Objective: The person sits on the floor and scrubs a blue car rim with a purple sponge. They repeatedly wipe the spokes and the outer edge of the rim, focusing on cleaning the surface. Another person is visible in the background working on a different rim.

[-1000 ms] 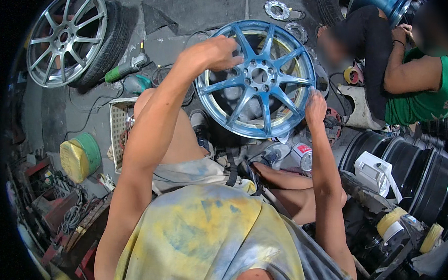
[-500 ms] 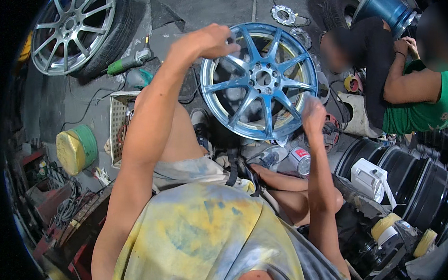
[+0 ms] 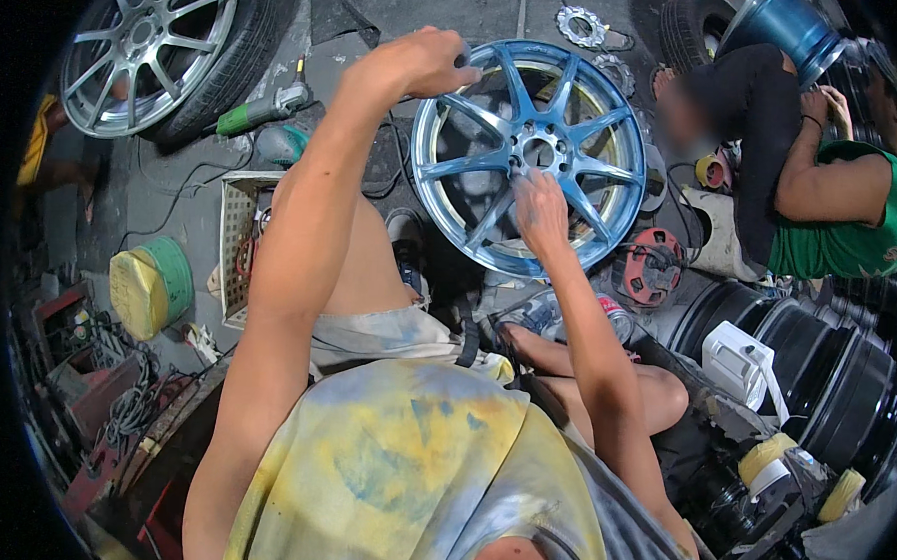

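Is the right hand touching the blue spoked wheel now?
Cannot tell: in the head view the right hand overlaps the blue spoked wheel near its centre, but contact or gap is hidden.

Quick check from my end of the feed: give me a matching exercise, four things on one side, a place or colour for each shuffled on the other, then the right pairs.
Column one
1. right hand
2. silver wheel
3. left hand
4. angle grinder

Column two
A. green and grey, on the floor
B. near the hub of the blue wheel
C. by the blue wheel's upper-left edge
D. in front of a black tyre

Pairs: 1-B, 2-D, 3-C, 4-A
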### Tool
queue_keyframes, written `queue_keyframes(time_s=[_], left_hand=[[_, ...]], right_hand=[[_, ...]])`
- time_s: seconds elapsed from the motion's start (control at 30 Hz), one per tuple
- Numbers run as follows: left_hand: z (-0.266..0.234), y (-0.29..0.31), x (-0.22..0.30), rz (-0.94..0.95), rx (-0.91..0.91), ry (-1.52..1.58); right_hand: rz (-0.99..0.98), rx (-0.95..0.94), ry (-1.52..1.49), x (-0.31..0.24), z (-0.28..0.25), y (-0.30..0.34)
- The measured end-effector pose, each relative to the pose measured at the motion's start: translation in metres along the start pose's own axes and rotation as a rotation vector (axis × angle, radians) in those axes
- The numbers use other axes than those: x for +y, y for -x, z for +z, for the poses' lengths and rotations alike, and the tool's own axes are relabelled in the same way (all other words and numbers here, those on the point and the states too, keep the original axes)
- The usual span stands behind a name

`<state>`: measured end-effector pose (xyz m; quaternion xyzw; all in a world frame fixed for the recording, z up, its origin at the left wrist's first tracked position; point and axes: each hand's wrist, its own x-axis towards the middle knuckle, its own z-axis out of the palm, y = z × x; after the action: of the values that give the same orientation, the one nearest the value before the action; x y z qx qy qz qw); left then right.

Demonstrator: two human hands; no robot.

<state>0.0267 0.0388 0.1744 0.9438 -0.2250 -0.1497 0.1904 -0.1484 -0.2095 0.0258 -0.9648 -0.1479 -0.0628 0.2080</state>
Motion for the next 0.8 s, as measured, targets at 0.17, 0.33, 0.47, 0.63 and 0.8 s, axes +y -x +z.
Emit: queue_keyframes(time_s=[0.17, 0.33, 0.47, 0.63, 0.8], left_hand=[[-0.004, 0.003, 0.005, 0.023, -0.031, 0.08], [-0.004, 0.006, 0.001, -0.011, 0.013, -0.021], [-0.007, 0.008, 0.014, 0.09, -0.042, 0.055], [-0.002, 0.013, -0.016, -0.005, 0.028, 0.062], [-0.007, 0.01, -0.007, -0.006, -0.015, 0.043]], right_hand=[[0.034, -0.059, 0.019, 0.003, -0.005, 0.014], [-0.031, 0.036, 0.006, -0.001, 0.006, -0.001], [-0.024, -0.028, 0.014, 0.005, 0.005, -0.006], [0.01, -0.129, 0.081, 0.017, -0.019, 0.023], [-0.137, -0.162, 0.172, -0.013, -0.02, 0.013]])
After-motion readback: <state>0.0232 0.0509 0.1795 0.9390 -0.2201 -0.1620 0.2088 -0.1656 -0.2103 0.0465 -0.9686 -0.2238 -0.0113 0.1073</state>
